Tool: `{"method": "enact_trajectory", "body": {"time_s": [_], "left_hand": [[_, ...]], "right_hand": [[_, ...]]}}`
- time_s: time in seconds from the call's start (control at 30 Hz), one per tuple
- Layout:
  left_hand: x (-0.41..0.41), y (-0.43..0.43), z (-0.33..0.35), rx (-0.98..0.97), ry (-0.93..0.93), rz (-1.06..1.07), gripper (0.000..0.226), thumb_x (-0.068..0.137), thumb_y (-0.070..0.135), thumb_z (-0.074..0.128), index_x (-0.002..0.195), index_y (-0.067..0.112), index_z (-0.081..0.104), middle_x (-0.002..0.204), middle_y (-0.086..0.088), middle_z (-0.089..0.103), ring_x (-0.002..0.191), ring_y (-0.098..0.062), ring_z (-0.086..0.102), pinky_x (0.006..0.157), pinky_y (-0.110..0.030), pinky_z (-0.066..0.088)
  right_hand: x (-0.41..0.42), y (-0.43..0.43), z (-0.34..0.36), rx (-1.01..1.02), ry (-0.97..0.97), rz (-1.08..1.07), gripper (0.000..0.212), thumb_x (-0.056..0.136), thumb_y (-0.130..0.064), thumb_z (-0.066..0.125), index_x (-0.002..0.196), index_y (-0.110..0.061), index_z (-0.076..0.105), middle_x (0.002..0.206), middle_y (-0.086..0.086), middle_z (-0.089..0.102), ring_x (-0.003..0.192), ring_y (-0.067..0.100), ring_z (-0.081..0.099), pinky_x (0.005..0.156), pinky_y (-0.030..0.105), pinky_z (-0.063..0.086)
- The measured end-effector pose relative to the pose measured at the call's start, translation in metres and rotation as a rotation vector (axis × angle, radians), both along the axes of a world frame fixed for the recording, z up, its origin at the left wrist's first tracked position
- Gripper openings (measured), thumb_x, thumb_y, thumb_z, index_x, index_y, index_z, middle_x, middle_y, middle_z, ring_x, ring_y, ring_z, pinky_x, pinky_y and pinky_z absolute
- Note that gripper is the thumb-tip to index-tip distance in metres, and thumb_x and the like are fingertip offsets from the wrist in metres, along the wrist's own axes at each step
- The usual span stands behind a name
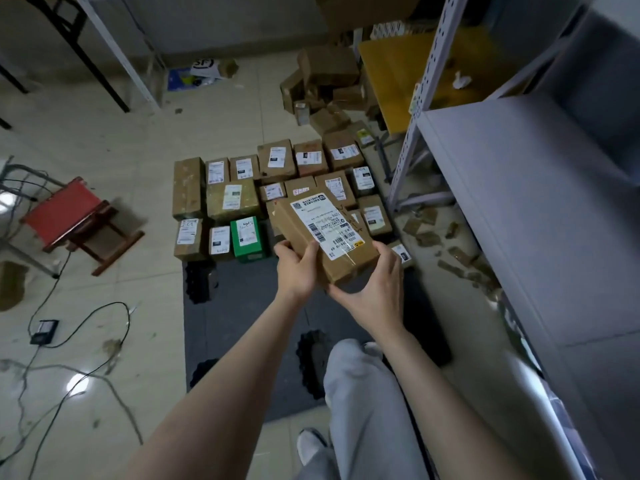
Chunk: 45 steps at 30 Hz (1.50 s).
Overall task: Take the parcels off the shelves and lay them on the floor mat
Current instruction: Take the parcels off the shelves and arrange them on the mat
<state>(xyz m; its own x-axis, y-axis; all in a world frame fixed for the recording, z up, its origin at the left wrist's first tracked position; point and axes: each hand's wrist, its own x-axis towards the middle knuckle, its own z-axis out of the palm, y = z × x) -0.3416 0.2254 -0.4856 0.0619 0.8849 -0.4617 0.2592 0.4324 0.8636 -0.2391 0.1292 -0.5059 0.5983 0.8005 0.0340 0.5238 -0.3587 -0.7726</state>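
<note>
Both hands hold a brown cardboard parcel (320,233) with a white shipping label, tilted above the dark grey floor mat (242,327). My left hand (297,268) grips its near left edge, thumb on top. My right hand (372,289) grips the near right corner from below and the side. Several labelled brown parcels (239,199) and a green box (246,237) lie in rows on the mat's far part. The grey metal shelf (519,188) at the right is bare.
A heap of loose brown boxes (325,88) lies on the floor behind the rows. A yellow shelf board (391,74) sits at the back right. A red folding stool (74,220) and cables (86,327) are on the tiles at the left. My legs and shoes stand on the mat's near edge.
</note>
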Motion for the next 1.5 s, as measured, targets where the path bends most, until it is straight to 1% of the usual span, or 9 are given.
{"method": "enact_trajectory", "body": {"time_s": [0.2,0.33,0.53,0.73,0.9,1.03,1.17,1.3,1.5], "left_hand": [[0.000,-0.023,-0.018,-0.066,-0.110,-0.003,0.070,0.097,0.022,0.059,0.146,0.006,0.012,0.126,-0.013,0.057,0.112,-0.032,0.062,0.091,-0.055,0.054],[-0.007,-0.038,-0.031,-0.075,-0.134,0.008,0.082,0.093,0.019,0.065,0.149,0.005,0.006,0.112,-0.006,0.063,0.101,-0.025,0.067,0.080,-0.050,0.059],[-0.016,-0.056,-0.055,-0.119,-0.163,-0.061,0.101,0.094,0.014,0.064,0.153,0.020,-0.017,0.106,0.006,0.058,0.094,-0.014,0.065,0.055,-0.026,0.058],[-0.009,-0.052,-0.096,-0.169,-0.170,-0.022,0.080,0.094,0.013,0.065,0.146,0.019,0.005,0.111,-0.008,0.060,0.090,-0.021,0.068,0.055,-0.028,0.058],[0.016,-0.034,-0.134,-0.222,0.021,-0.100,0.069,0.089,0.022,0.071,0.135,0.013,0.021,0.121,-0.016,0.059,0.086,-0.025,0.068,0.069,-0.039,0.059],[0.036,-0.010,-0.159,-0.173,0.204,-0.188,0.104,0.086,0.028,0.075,0.153,0.005,0.000,0.143,-0.016,0.048,0.122,-0.032,0.055,0.101,-0.046,0.049],[0.052,0.011,-0.183,-0.106,0.302,-0.248,0.108,0.082,0.027,0.079,0.156,0.008,0.002,0.160,-0.013,0.026,0.144,-0.030,0.031,0.114,-0.040,0.034],[0.070,0.024,-0.209,-0.097,0.343,-0.340,0.100,0.079,0.025,0.082,0.153,0.007,0.016,0.156,-0.010,0.032,0.142,-0.027,0.034,0.112,-0.034,0.035],[0.098,0.038,-0.241,-0.101,0.449,-0.390,0.088,0.080,0.034,0.080,0.146,0.006,0.028,0.150,-0.012,0.037,0.136,-0.028,0.040,0.101,-0.033,0.039]], "right_hand": [[0.005,-0.034,-0.025,-0.016,0.552,-0.146,0.112,0.064,-0.035,0.091,0.152,-0.024,0.022,0.144,-0.002,0.038,0.115,0.018,0.057,0.089,0.034,0.053],[0.002,-0.045,-0.030,0.000,1.083,-0.303,0.083,0.089,-0.027,0.073,0.153,-0.018,0.022,0.131,0.014,0.054,0.092,0.025,0.073,0.068,0.029,0.060],[0.002,-0.058,-0.060,-0.018,1.297,-0.417,0.056,0.095,-0.016,0.065,0.145,-0.012,0.039,0.132,0.019,0.057,0.115,0.034,0.062,0.084,0.043,0.059],[0.009,-0.051,-0.098,-0.085,1.579,-0.439,0.055,0.087,-0.020,0.073,0.138,-0.012,0.052,0.127,0.021,0.061,0.114,0.037,0.061,0.071,0.043,0.060],[0.034,-0.037,-0.137,-0.034,1.530,-0.489,0.035,0.092,-0.017,0.065,0.127,-0.012,0.059,0.118,0.016,0.068,0.106,0.032,0.066,0.070,0.037,0.060],[0.074,-0.024,-0.167,-0.083,1.342,-0.581,0.031,0.094,-0.012,0.060,0.125,-0.009,0.061,0.118,0.015,0.068,0.110,0.031,0.064,0.071,0.035,0.059],[0.116,-0.013,-0.201,-0.189,1.134,-0.576,0.041,0.094,-0.011,0.058,0.135,-0.012,0.057,0.123,0.013,0.067,0.113,0.026,0.063,0.081,0.037,0.058],[0.149,-0.003,-0.235,-0.312,0.937,-0.473,0.045,0.096,-0.014,0.058,0.140,-0.015,0.052,0.112,0.007,0.069,0.106,0.024,0.065,0.088,0.042,0.057],[0.181,0.024,-0.284,-0.465,0.805,-0.304,0.018,0.097,-0.013,0.057,0.108,-0.020,0.070,0.105,0.004,0.073,0.097,0.020,0.068,0.080,0.036,0.059]]}}
